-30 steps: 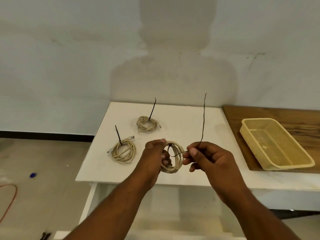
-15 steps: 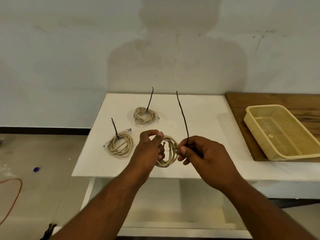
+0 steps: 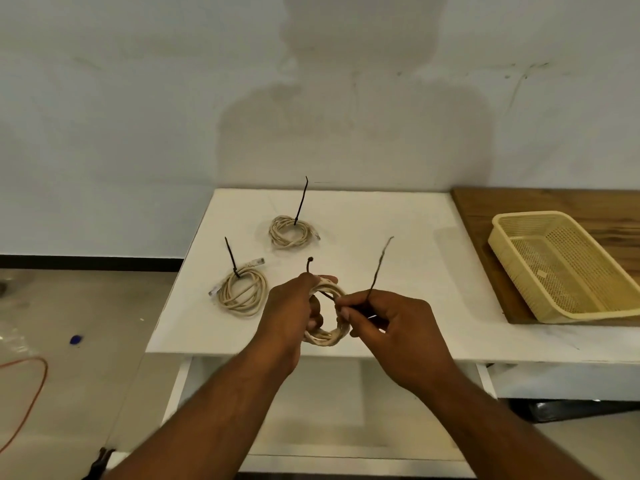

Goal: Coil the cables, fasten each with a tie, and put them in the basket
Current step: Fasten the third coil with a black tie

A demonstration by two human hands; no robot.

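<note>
Two tied coils (image 3: 244,292) lie on the bench (image 3: 398,216), the basket (image 3: 526,215) empty; the left grip (image 3: 289,313) clasps the third coil (image 3: 329,336), the right grip (image 3: 391,327) pinches its unfastened tie (image 3: 379,268).

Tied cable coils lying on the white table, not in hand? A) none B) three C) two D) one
C: a near coil and a far coil lie on the table, each already tied; the left hand grips a third coil while the right hand pinches its tie.
</note>
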